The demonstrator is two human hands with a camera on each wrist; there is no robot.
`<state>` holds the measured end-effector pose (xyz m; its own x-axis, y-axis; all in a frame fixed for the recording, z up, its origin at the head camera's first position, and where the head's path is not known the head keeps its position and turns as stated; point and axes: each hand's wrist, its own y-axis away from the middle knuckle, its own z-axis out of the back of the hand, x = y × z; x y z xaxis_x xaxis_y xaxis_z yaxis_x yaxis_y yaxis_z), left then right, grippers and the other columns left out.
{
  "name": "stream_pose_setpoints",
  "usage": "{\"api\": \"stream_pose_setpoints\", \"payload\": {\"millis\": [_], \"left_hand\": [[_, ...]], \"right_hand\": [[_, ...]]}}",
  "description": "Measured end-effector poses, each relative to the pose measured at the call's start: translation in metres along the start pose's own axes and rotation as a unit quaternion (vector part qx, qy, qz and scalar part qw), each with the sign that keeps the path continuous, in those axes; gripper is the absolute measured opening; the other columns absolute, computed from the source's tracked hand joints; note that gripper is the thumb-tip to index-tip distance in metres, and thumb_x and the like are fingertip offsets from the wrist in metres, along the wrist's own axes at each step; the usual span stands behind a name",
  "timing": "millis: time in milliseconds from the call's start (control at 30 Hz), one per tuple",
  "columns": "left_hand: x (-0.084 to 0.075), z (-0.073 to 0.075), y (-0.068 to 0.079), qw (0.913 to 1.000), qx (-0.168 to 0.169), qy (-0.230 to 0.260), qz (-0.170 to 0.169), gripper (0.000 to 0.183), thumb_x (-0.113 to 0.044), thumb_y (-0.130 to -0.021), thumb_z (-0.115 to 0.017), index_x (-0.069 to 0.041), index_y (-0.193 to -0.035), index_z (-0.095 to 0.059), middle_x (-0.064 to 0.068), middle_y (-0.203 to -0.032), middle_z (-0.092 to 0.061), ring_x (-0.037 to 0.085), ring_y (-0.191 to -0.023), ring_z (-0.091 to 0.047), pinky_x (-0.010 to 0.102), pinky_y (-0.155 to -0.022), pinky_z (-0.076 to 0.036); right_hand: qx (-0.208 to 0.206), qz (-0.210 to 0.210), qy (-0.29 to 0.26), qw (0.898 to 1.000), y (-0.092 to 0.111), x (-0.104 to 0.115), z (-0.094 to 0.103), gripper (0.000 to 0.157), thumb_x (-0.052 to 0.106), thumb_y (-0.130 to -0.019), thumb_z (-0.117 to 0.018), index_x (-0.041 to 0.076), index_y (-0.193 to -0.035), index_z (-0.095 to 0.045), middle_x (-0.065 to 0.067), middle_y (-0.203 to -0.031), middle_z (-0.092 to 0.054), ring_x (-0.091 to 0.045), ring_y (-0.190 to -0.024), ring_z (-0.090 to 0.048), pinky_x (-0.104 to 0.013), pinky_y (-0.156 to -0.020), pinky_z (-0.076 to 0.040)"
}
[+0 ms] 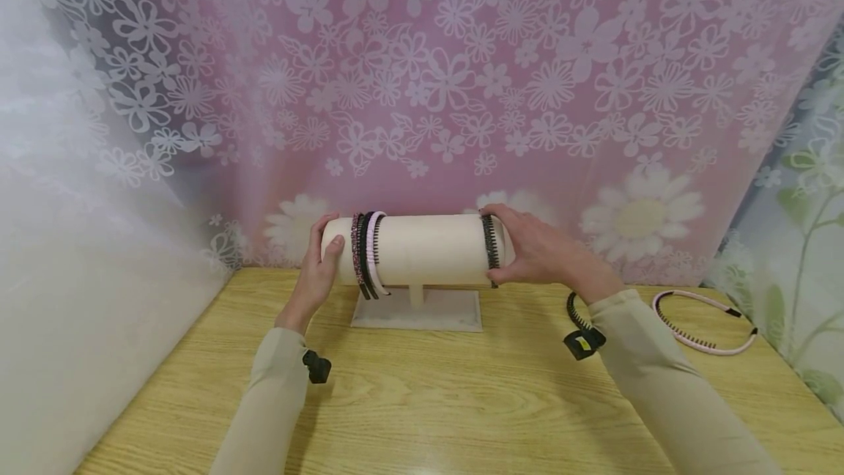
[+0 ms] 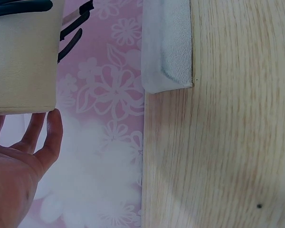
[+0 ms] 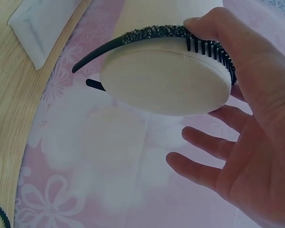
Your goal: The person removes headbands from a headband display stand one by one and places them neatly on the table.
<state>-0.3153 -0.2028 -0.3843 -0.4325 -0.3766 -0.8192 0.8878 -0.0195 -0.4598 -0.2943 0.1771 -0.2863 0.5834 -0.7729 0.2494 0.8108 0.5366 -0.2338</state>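
A cream padded cylinder on a stand, a headband display stand (image 1: 431, 248), lies crosswise in front of me in the head view. My left hand (image 1: 315, 273) grips its left end, thumb in front and fingers behind. Around its right end sits a black toothed headband with glittery beads (image 1: 490, 244). My right hand (image 1: 537, 246) pinches that headband between thumb and fingers; in the right wrist view the thumb lies on the beaded band (image 3: 154, 32). Near the left end hang a pink-red glittery headband (image 1: 358, 251), black banding (image 1: 365, 255) and a pale pink headband (image 1: 372, 251).
On the wooden table (image 1: 402, 402) at right lie a pink toothed headband (image 1: 708, 350) and a dark headband (image 1: 574, 311), partly hidden by the right wrist. The stand's pale base (image 1: 448, 317) rests near the back edge. A flowered pink curtain (image 1: 422, 94) hangs close behind.
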Motion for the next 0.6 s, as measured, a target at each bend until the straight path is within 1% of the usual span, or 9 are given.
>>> {"api": "stream_pose_setpoints", "payload": {"millis": [100,200,333,400,500,600], "left_hand": [[0.0,0.0,0.0,1.0,-0.001,-0.003,-0.001,0.05,-0.04,-0.108,-0.043,-0.031,-0.156,-0.032,0.016,-0.14,-0.051,0.029,-0.094,-0.059,0.037,-0.073,-0.054],[0.0,-0.001,0.001,1.0,0.0,-0.001,-0.002,0.051,-0.041,-0.108,-0.043,-0.03,-0.156,-0.032,0.016,-0.14,-0.051,0.028,-0.094,-0.059,0.038,-0.074,-0.054],[-0.001,-0.001,0.001,1.0,0.0,0.003,-0.002,0.05,-0.041,-0.108,-0.043,-0.031,-0.155,-0.031,0.016,-0.138,-0.051,0.028,-0.094,-0.059,0.038,-0.074,-0.054],[-0.001,-0.001,0.001,1.0,0.0,0.004,-0.001,0.049,-0.041,-0.108,-0.043,-0.032,-0.155,-0.032,0.016,-0.137,-0.051,0.027,-0.093,-0.059,0.038,-0.074,-0.054],[-0.001,-0.001,0.001,1.0,-0.001,0.005,0.0,0.049,-0.041,-0.108,-0.043,-0.032,-0.155,-0.031,0.016,-0.136,-0.051,0.026,-0.092,-0.059,0.037,-0.073,-0.054],[-0.001,0.0,0.001,1.0,0.002,0.008,0.0,0.05,-0.041,-0.108,-0.043,-0.033,-0.155,-0.031,0.017,-0.135,-0.051,0.025,-0.09,-0.059,0.037,-0.072,-0.055]], "right_hand": [[-0.001,0.005,-0.01,1.0,0.001,-0.002,-0.001,0.099,0.031,-0.072,-0.088,0.009,-0.152,-0.034,-0.018,-0.137,-0.06,-0.033,-0.114,-0.062,-0.052,-0.099,-0.052],[0.003,0.004,-0.022,1.0,0.002,-0.003,0.0,0.099,0.027,-0.073,-0.086,0.01,-0.155,-0.032,-0.02,-0.146,-0.054,-0.036,-0.124,-0.059,-0.055,-0.105,-0.049],[0.011,-0.003,-0.04,0.999,0.008,-0.005,0.001,0.099,0.025,-0.078,-0.084,0.012,-0.159,-0.03,-0.018,-0.16,-0.042,-0.04,-0.142,-0.047,-0.059,-0.114,-0.041],[0.01,-0.003,-0.044,0.999,0.012,-0.006,0.001,0.098,0.025,-0.08,-0.083,0.013,-0.161,-0.029,-0.017,-0.164,-0.035,-0.041,-0.147,-0.04,-0.06,-0.115,-0.039],[0.003,0.0,-0.048,0.999,0.016,-0.007,-0.001,0.095,0.026,-0.084,-0.082,0.014,-0.162,-0.03,-0.016,-0.166,-0.031,-0.041,-0.145,-0.042,-0.061,-0.112,-0.042],[-0.014,0.004,-0.062,0.998,0.021,-0.009,-0.005,0.088,0.024,-0.087,-0.081,0.012,-0.16,-0.034,-0.017,-0.165,-0.033,-0.041,-0.137,-0.05,-0.059,-0.103,-0.05]]}}
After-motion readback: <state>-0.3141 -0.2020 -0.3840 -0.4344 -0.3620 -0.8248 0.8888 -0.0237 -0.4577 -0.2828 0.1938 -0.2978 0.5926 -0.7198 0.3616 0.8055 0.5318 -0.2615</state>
